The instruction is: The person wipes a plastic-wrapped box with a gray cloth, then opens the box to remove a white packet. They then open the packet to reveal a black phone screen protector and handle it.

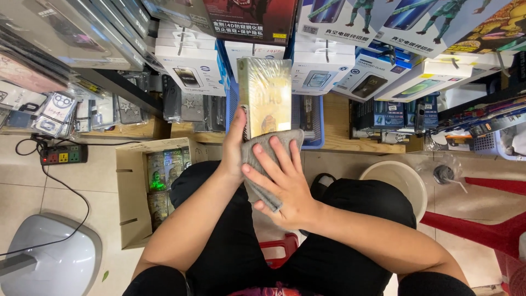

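Right now the left hand (pixel 234 148) is propping a gold box (pixel 265 96) upright above the lap, fingers curled around its edge, while the right hand (pixel 282 183) is pressing a grey cloth (pixel 262 164) flat-fingered against its lower face — mid-wipe, likely needing steady strokes upward next.

Both bare forearms are raised from the lower frame toward its centre. The left hand (pixel 234 145) is curled closed in a grip, thumb up. The right hand (pixel 282 183) is spread flat, fingers extended toward upper left.
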